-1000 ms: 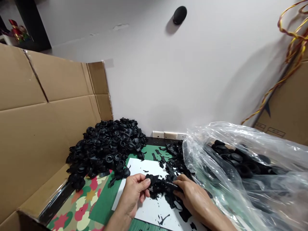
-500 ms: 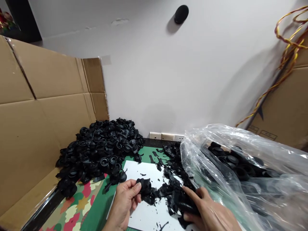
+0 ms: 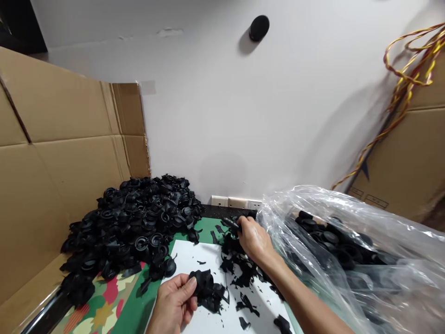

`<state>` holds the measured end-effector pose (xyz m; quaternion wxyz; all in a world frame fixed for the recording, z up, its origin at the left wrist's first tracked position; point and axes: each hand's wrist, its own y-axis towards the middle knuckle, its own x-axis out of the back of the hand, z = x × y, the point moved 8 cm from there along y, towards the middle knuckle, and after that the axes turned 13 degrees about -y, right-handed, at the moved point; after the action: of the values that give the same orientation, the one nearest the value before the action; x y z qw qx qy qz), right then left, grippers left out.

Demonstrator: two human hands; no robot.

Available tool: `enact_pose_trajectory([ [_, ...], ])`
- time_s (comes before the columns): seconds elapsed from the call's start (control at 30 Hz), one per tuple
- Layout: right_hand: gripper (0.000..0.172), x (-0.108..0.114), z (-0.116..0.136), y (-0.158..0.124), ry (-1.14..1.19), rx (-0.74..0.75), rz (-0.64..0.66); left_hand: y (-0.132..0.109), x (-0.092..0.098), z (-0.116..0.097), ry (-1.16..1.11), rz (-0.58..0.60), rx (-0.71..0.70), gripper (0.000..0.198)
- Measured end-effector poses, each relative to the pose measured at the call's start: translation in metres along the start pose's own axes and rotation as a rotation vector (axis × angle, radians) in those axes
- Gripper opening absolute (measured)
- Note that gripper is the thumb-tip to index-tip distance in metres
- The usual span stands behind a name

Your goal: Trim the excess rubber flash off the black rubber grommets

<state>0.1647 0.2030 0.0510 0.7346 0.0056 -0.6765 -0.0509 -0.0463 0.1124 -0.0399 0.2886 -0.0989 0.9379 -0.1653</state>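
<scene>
My left hand (image 3: 177, 299), low in the middle of the view, pinches a black ribbed rubber part (image 3: 203, 280) with ragged edges between thumb and fingers. It is just above a white board (image 3: 196, 322). My right hand (image 3: 255, 236) is farther forward, over the heap of black rubber scraps (image 3: 234, 243) at the board's far right. Its fingers are closed around a dark elongated thing (image 3: 231, 224) that points to the left; its kind cannot be made out. Loose black trimmings (image 3: 246, 304) lie on the board between and below my hands.
A large pile of black rubber parts (image 3: 139, 227) is at the left, against a cardboard sheet (image 3: 73, 111). To the right, a clear plastic bag (image 3: 292, 204) contains black rounded parts (image 3: 330, 239). Wall sockets (image 3: 236, 202) are behind the green mat (image 3: 206, 226).
My right hand has moved forward and left, from the board's near right to the scrap heap. Scraps on the board have shifted. My left hand still holds the rubber part.
</scene>
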Motion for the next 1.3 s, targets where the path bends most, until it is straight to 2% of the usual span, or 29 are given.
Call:
enact_pose_trajectory([
  [0.13, 0.030, 0.006, -0.006, 0.037, 0.056, -0.074, 0.022, 0.003, 0.003, 0.003, -0.033, -0.011, 0.015, 0.030],
  [0.23, 0.033, 0.010, -0.011, 0.038, 0.136, -0.084, 0.025, 0.002, 0.000, 0.005, -0.035, 0.013, 0.029, 0.031],
  [0.3, 0.032, 0.010, -0.010, 0.025, 0.218, -0.073, 0.030, 0.000, -0.003, 0.005, -0.034, 0.012, 0.033, 0.031],
  [0.37, 0.026, 0.000, -0.003, 0.002, 0.335, -0.030, 0.099, -0.002, -0.004, 0.003, -0.046, -0.015, 0.024, 0.032],
  [0.43, 0.030, -0.021, 0.012, -0.029, 0.478, 0.041, 0.255, -0.004, -0.003, -0.004, -0.087, -0.056, -0.030, 0.034],
  [0.5, 0.023, -0.042, 0.030, -0.059, 0.598, 0.105, 0.399, -0.005, -0.001, -0.015, -0.143, -0.104, -0.131, 0.036],
  [0.6, 0.013, -0.066, 0.049, -0.082, 0.740, 0.163, 0.536, -0.008, 0.003, -0.029, -0.198, -0.170, -0.243, 0.040],
  [0.67, 0.013, -0.074, 0.050, -0.073, 0.818, 0.179, 0.590, -0.009, 0.004, -0.033, -0.204, -0.185, -0.260, 0.040],
  [0.77, 0.018, -0.072, 0.035, -0.030, 0.904, 0.144, 0.590, -0.011, 0.000, -0.032, -0.190, -0.165, -0.240, 0.037],
  [0.9, 0.030, -0.053, -0.004, 0.031, 0.924, -0.016, 0.385, -0.014, -0.006, -0.030, -0.177, -0.141, -0.219, 0.034],
  [1.0, 0.031, -0.034, -0.020, 0.039, 0.924, -0.098, 0.214, -0.015, -0.008, -0.032, -0.176, -0.136, -0.234, 0.034],
  [1.07, 0.030, -0.024, -0.018, 0.024, 0.931, -0.108, 0.143, -0.014, -0.009, -0.034, -0.175, -0.136, -0.251, 0.034],
  [1.13, 0.027, -0.024, -0.003, -0.002, 0.949, -0.077, 0.166, -0.013, -0.008, -0.035, -0.178, -0.142, -0.269, 0.035],
  [1.2, 0.020, -0.034, 0.024, -0.034, 0.980, -0.010, 0.295, -0.012, -0.007, -0.037, -0.186, -0.151, -0.290, 0.037],
  [1.3, 0.014, -0.060, 0.069, -0.070, 1.064, 0.119, 0.572, -0.011, -0.007, -0.040, -0.195, -0.159, -0.311, 0.039],
])
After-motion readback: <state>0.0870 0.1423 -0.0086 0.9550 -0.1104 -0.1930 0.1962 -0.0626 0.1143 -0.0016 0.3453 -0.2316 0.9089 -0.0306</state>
